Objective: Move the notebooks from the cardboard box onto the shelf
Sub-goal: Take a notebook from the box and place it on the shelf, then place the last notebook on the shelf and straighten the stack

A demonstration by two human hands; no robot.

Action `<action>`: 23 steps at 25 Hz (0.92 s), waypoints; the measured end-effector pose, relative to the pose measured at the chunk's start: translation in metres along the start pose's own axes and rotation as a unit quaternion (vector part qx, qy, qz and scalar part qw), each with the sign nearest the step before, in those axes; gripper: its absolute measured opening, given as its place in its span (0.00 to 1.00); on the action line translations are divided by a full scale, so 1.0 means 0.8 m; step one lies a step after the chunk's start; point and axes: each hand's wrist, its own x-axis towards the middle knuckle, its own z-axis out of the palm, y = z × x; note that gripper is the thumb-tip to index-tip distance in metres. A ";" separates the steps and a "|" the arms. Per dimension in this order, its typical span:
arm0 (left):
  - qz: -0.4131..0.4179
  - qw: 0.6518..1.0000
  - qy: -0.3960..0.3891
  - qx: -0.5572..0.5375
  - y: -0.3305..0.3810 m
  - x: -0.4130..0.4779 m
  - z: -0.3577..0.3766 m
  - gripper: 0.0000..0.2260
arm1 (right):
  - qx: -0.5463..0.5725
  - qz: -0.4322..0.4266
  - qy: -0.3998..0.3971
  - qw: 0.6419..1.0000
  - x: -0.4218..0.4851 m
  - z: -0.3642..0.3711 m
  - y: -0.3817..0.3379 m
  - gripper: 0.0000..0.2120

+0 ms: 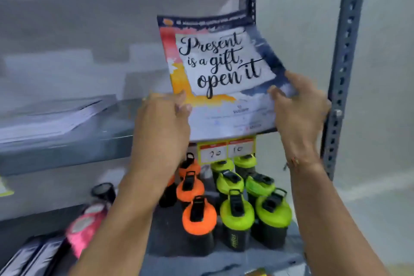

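Observation:
A notebook (221, 67) with a white cover panel reading "Present is a gift, open it" and orange, pink and dark blue edges is held tilted over the right end of the grey metal shelf (67, 148). My left hand (163, 125) grips its lower left corner. My right hand (300, 105) grips its lower right edge. A flat stack of pale notebooks (51, 119) lies on the same shelf to the left. The cardboard box is out of view.
Below, a lower shelf holds orange-lidded bottles (197, 213) and green-lidded bottles (237, 215), a pink bottle (87, 224) and price tags (226, 150). A perforated grey upright (345, 69) stands right of the notebook. A pale wall lies beyond it.

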 end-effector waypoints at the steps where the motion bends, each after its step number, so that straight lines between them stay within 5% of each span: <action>1: -0.010 1.000 0.000 0.017 -0.005 0.016 -0.003 0.08 | -0.046 -0.002 -0.048 0.998 0.016 0.019 -0.005 0.15; 5: -0.096 0.979 -0.115 0.136 -0.029 0.067 0.006 0.09 | -0.192 0.021 -0.201 0.960 0.041 0.053 -0.016 0.10; 8: -0.108 0.956 -0.162 0.219 -0.028 0.077 0.009 0.11 | -0.213 0.031 -0.223 0.951 0.039 0.052 -0.015 0.11; 10: -0.052 0.960 -0.091 0.259 -0.014 0.066 0.011 0.10 | -0.152 -0.017 -0.164 0.974 0.032 0.039 -0.004 0.11; 12: 0.081 0.962 0.042 0.258 0.015 0.037 0.023 0.09 | -0.057 -0.100 -0.012 0.993 0.008 0.006 0.020 0.10; 15: 0.304 0.938 0.075 0.147 0.086 -0.044 0.091 0.09 | -0.024 -0.179 0.217 0.959 -0.046 -0.081 0.097 0.09; 17: 0.370 0.922 -0.102 0.052 0.137 -0.123 0.174 0.09 | -0.140 -0.107 0.247 0.953 -0.093 -0.151 0.197 0.09; 19: 0.311 0.863 -0.398 -0.003 0.166 -0.219 0.265 0.10 | -0.264 0.045 0.209 0.940 -0.160 -0.222 0.313 0.09; 21: 0.269 0.735 -0.622 0.020 0.173 -0.338 0.358 0.11 | -0.349 0.281 0.158 0.880 -0.255 -0.298 0.414 0.12; 23: 0.266 0.615 -0.740 0.055 0.171 -0.456 0.431 0.14 | -0.391 0.508 0.111 0.759 -0.353 -0.372 0.487 0.15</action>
